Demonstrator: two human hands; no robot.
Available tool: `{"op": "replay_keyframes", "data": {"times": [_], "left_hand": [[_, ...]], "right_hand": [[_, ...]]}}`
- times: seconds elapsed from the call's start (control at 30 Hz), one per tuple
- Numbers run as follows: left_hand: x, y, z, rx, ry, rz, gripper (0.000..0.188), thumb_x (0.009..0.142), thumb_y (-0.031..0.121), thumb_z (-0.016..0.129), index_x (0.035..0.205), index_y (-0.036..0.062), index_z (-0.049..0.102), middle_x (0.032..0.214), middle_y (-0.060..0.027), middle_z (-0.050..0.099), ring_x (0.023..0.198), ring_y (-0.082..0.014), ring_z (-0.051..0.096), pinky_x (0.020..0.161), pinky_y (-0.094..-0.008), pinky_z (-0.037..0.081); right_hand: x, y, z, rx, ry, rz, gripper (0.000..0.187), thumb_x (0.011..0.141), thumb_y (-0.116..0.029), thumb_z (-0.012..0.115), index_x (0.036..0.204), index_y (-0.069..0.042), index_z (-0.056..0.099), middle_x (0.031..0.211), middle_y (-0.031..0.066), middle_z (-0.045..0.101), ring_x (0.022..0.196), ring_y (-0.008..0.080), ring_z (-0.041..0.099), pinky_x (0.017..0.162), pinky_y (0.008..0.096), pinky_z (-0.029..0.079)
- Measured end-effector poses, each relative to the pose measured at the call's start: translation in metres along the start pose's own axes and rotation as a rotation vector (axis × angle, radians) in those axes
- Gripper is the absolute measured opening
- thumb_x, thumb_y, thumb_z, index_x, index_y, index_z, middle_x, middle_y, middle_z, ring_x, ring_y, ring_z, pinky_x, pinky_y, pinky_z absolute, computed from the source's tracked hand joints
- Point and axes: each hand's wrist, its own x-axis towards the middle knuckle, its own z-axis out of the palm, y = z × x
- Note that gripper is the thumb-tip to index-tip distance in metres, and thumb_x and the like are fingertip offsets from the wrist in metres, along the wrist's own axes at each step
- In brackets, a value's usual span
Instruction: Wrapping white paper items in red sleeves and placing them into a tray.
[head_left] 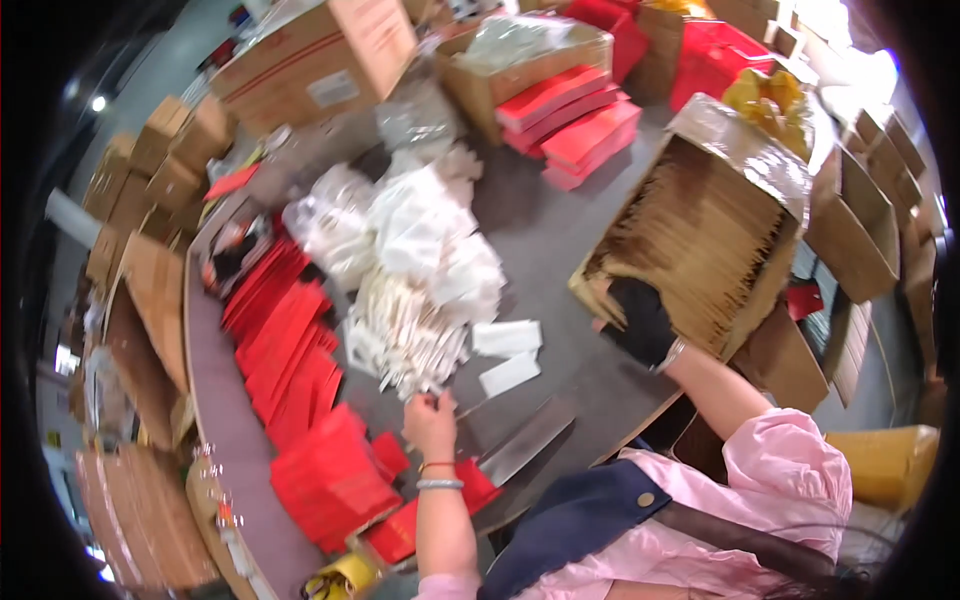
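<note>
My left hand [430,424], bare with a red string and a pale bangle at the wrist, is at the near end of a heap of narrow white slips [408,325]. Its fingers are curled together; what they pinch, if anything, is too small to tell. A black glove covers my right hand [640,318], which grips the near left edge of a worn, shallow cardboard box [700,245]. Two loose white cards [508,338] lie between the hands. Right of my left wrist rests a flat grey translucent sheet [528,440].
Red envelopes [290,350] are strewn along the table's left side, with a red stack [335,478] nearer me. White plastic bags [420,215] lie behind the slips. At the back, pinkish-red bundles [590,135] lean by an open carton [470,80]. Cardboard boxes [850,225] stand at right.
</note>
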Motion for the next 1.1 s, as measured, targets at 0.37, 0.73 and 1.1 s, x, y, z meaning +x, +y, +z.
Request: {"op": "replay_keyframes", "data": {"times": [0.37, 0.73, 1.1], "left_hand": [[-0.019, -0.014, -0.045, -0.073, 0.018, 0.045, 0.014, 0.081, 0.015, 0.068, 0.088, 0.0029, 0.064, 0.072, -0.0121, 0.065, 0.063, -0.0288, 0.063, 0.059, -0.0392, 0.049], [-0.014, 0.066, 0.017, -0.152, -0.157, 0.677, 0.007, 0.079, 0.008, 0.067, 0.081, 0.0024, 0.062, 0.107, -0.0156, 0.060, 0.099, -0.0351, 0.055, 0.087, -0.0423, 0.046], [-0.006, 0.076, 0.029, -0.043, -0.317, 0.611, 0.029, 0.071, 0.010, 0.074, 0.096, 0.0045, 0.061, 0.101, -0.0146, 0.057, 0.100, -0.0360, 0.053, 0.088, -0.0440, 0.045]], "right_hand": [[0.020, 0.176, -0.084, -0.729, 0.193, 0.281, 0.065, 0.081, -0.037, 0.068, 0.133, -0.005, 0.047, 0.135, 0.0196, 0.047, 0.123, 0.0367, 0.045, 0.101, 0.0491, 0.036], [-0.016, 0.083, -0.047, -0.331, -0.019, 0.416, 0.064, 0.083, -0.035, 0.066, 0.134, -0.003, 0.046, 0.120, 0.0201, 0.057, 0.109, 0.0365, 0.055, 0.093, 0.0459, 0.042], [-0.049, 0.073, -0.078, -0.403, -0.004, 0.414, 0.052, 0.081, -0.037, 0.066, 0.120, -0.004, 0.055, 0.130, 0.0172, 0.051, 0.115, 0.0353, 0.048, 0.096, 0.0463, 0.038]]}}
